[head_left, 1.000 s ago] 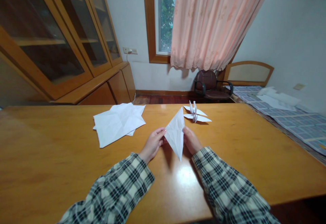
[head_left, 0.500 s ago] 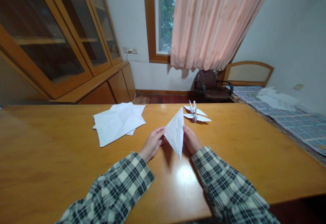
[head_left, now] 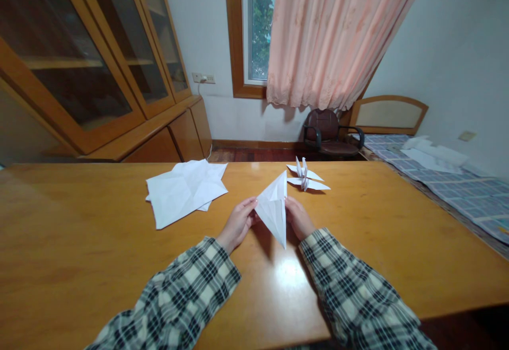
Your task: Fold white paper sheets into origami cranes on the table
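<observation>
A white sheet of paper folded into a triangle (head_left: 274, 209) is held up between my two hands, above the wooden table. My left hand (head_left: 240, 221) pinches its left corner between thumb and fingers. On the long right edge, my right hand (head_left: 297, 216) is closed, with some of its fingers hidden behind the paper. Faint creases run across the triangle's face. Just beyond my right hand stand two white folded paper cranes (head_left: 305, 176), close together with their wings spread. Left of my hands lies a loose stack of creased white paper sheets (head_left: 185, 193).
The wooden table (head_left: 79, 244) spans the view. Past its far edge are a brown armchair (head_left: 328, 132) and a window with a pink curtain (head_left: 326, 37). A glass-doored cabinet (head_left: 131, 122) stands left; a bed (head_left: 433, 172) with white material on it is at right.
The folded triangle has turned slightly in my hands, and its right edge now hangs more upright. My hands have barely moved. The cranes and the stack stay put.
</observation>
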The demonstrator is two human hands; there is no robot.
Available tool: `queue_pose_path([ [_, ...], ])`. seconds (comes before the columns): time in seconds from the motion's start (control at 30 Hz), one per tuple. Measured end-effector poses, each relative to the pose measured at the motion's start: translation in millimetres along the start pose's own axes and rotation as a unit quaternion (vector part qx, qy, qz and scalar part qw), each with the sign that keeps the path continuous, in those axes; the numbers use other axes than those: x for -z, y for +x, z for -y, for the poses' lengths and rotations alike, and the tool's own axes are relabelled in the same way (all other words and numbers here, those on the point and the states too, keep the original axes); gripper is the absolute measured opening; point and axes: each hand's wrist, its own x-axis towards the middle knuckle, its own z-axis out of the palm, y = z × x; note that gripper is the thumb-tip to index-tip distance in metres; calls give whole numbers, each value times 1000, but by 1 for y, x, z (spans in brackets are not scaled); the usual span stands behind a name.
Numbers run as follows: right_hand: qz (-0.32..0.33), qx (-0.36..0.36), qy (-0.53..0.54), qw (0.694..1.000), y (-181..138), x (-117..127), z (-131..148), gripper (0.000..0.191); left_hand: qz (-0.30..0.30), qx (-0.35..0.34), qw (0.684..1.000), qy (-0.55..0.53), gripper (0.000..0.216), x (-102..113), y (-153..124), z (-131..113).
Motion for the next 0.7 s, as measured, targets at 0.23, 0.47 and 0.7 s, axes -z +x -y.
queue_pose_path([
  [0.23,-1,35,-91,995,0,2,1,28,-7,-8,1000,27,29,-2,-1,1],
  [0.47,3,63,-152,986,2,4,0,25,38,-48,989,137,40,-4,-4,2],
  [0.7,18,52,-149,987,0,3,0,24,37,-66,973,218,48,-3,-3,5],
])
